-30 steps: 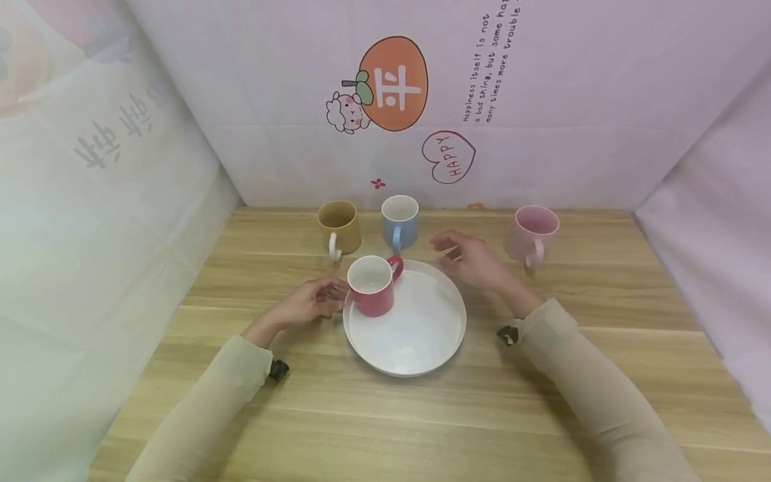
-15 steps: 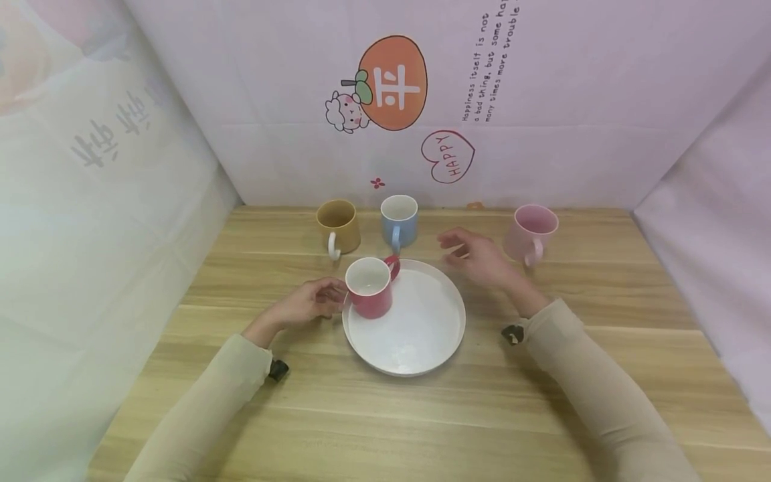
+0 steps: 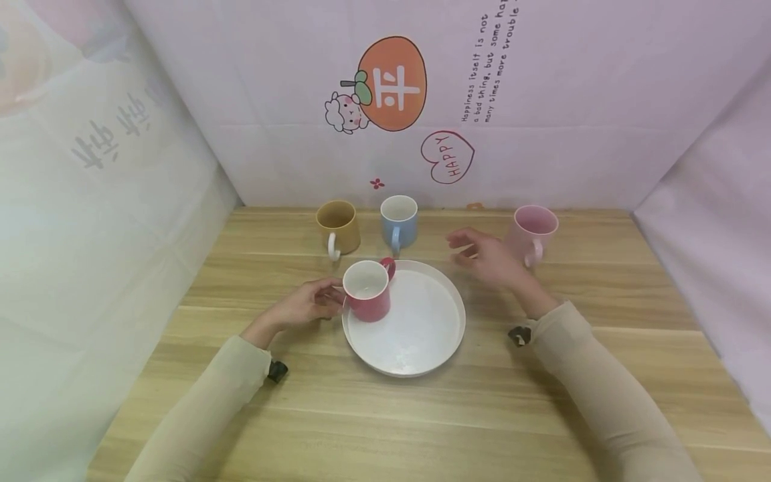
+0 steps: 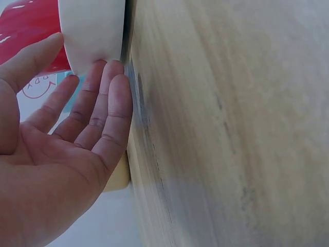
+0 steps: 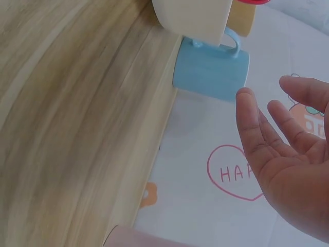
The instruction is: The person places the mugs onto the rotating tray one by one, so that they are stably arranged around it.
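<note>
A red mug [image 3: 370, 306] with a white inside stands upright on the left part of a round white tray [image 3: 415, 341], its handle pointing away and to the right. My left hand [image 3: 307, 304] is at the tray's left edge beside this mug. In the left wrist view its fingers [image 4: 119, 98] are extended, tips at the tray's white side wall, thumb near the red mug. Whether they press cannot be told. My right hand [image 3: 488, 260], fingers loosely spread, hovers beyond the tray's right rim, holding nothing. A pink mug [image 3: 536, 221] stands just right of it.
Behind the tray stand a mustard mug [image 3: 347, 235] with a white handle and a light blue mug [image 3: 400, 224]. All sit on a wooden table [image 3: 385, 428], with a printed white cloth [image 3: 289, 161] hanging at its back and sides.
My right hand has drawn away to the right, toward the pink mug. The red mug has shifted slightly left and nearer to me on the tray. My left hand has hardly moved.
</note>
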Motion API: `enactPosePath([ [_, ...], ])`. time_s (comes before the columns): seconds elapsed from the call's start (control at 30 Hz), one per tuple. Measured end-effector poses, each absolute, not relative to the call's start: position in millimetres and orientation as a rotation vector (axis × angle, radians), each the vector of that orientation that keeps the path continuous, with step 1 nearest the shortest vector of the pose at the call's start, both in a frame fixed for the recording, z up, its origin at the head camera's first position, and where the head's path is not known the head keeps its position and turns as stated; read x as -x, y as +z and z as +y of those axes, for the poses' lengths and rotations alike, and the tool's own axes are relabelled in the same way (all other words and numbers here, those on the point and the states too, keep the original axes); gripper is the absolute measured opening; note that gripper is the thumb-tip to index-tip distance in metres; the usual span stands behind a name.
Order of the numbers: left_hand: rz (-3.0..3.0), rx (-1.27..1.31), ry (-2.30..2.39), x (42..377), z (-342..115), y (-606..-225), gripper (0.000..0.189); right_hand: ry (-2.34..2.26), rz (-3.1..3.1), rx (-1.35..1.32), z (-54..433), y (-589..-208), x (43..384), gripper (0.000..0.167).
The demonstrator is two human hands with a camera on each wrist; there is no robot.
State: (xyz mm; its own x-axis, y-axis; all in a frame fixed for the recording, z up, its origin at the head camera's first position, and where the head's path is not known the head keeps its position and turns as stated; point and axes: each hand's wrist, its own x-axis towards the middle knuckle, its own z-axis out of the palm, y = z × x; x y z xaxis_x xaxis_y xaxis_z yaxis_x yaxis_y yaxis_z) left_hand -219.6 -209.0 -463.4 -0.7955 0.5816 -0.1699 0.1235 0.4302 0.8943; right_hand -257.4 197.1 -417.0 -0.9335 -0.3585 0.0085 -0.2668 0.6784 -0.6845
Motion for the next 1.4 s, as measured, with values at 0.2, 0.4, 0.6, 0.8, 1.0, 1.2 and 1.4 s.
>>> enactPosePath([
  [0.2,2.236,-0.606,1.336,218.2,-209.6,-462.2,0.048,-1.142,2.777,0.531,206.1,-423.1,259.7,0.04],
  [0.4,2.248,-0.614,1.342,216.8,-210.4,-462.2,0.044,-1.147,2.796,0.517,214.8,-420.6,257.4,0.039],
  [0.6,2.255,-0.621,1.337,214.8,-210.4,-461.6,0.05,-1.116,2.845,0.491,223.5,-414.9,254.5,0.037],
  [0.8,2.248,-0.604,1.342,214.1,-210.6,-461.1,0.053,-1.175,2.876,0.481,234.6,-408.8,249.3,0.037],
  [1.0,2.273,-0.606,1.33,215.4,-210.3,-462.9,0.049,-1.228,2.895,0.492,248.5,-406.5,244.0,0.039],
  [1.2,2.271,-0.586,1.335,215.3,-208.4,-462.0,0.05,-1.212,2.929,0.469,258.8,-403.2,238.7,0.037],
  [1.4,2.274,-0.571,1.347,216.4,-205.7,-462.8,0.049,-1.229,2.962,0.43,265.3,-403.0,234.3,0.034],
])
